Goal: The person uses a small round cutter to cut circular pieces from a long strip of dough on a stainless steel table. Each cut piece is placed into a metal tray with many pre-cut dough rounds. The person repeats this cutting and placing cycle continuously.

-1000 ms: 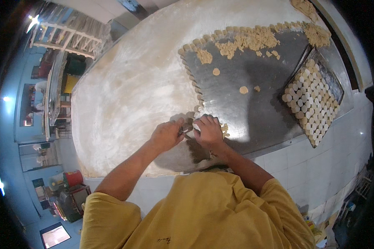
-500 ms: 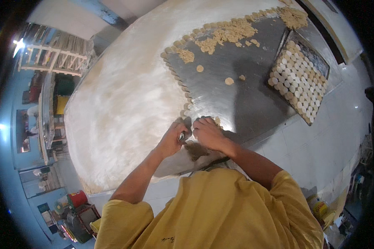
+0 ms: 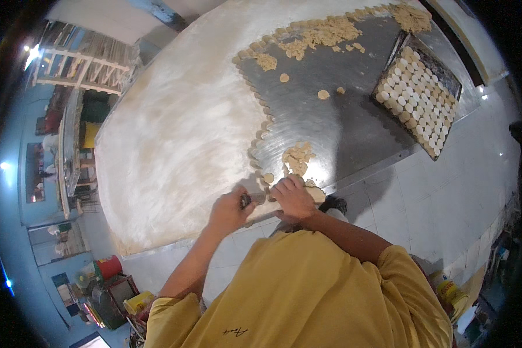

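A broad sheet of pale, floured dough (image 3: 174,139) covers the left part of the metal table (image 3: 313,127), its right edge scalloped by round cuts. At the near end of that edge, my left hand (image 3: 228,210) is closed around a small, round, dark and metallic cutter (image 3: 248,200). Just right of it, my right hand (image 3: 294,200) rests low on the dough with fingers bent and together; what is under the fingertips is hidden. A dough disc (image 3: 268,178) lies beyond the hands, and crumpled dough scraps (image 3: 297,158) lie past my right fingers.
On the right, a dark tray (image 3: 443,75) filled with rows of pale dough discs (image 3: 414,104) overhangs the table edge. More dough scraps (image 3: 319,36) and two loose discs lie farther back. Wooden racks (image 3: 81,69) stand at the far left; tiled floor (image 3: 412,197) borders the table.
Both hands have come nearer to my body, toward the table's front edge. The left hand's cutter has shifted slightly left and nearer. Scraps and a disc formerly behind the hands now show.
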The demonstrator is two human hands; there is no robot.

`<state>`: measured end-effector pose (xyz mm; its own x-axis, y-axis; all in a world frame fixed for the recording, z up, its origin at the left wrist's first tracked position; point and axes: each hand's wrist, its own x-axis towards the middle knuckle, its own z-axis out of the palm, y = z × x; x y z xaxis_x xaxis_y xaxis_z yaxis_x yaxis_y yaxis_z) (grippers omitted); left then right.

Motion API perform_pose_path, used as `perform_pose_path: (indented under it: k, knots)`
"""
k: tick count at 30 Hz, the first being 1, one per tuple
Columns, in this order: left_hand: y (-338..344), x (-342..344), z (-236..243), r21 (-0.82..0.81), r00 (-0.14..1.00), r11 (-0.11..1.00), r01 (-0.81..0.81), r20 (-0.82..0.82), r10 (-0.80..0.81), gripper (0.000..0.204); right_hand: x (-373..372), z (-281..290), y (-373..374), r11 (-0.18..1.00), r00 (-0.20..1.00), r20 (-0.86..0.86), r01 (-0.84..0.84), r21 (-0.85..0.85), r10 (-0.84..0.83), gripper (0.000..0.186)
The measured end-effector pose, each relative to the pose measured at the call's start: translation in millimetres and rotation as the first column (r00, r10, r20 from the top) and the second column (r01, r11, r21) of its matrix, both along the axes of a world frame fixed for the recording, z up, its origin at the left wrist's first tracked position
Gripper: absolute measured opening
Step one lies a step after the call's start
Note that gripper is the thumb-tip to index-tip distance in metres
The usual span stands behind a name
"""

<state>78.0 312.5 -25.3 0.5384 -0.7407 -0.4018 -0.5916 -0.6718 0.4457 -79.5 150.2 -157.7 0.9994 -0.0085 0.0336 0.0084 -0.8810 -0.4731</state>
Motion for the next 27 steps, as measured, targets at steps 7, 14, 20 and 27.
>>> perform_pose_path:
  k: [7, 14, 20, 27]
  knots:
    - [-17, -36, 0, 0.244, 0.921, 0.936, 0.254, 0.233, -0.311, 0.037, -10, -15, -7, 0.994, 0.988, 0.145, 0.031, 0.1, -0.045, 0.059]
    - [-43, -15, -38, 0.239, 0.938, 0.919, 0.315, 0.07, -0.339, 0.057, -7, -34, -1, 0.98, 0.937, 0.308, 0.123, 0.159, -0.168, 0.061]
    - [-15, -10, -94, 0.072, 0.978, 0.976, 0.205, 0.015, -0.206, 0.08, -1, -31, -12, 0.99, 0.954, 0.275, -0.092, -0.111, 0.12, 0.048]
    - [3, -50, -141, -0.56, 0.931, 0.786, 0.262, -0.069, -0.36, 0.031, -39, -6, -31, 0.973, 0.909, 0.409, -0.159, 0.169, 0.078, 0.057]
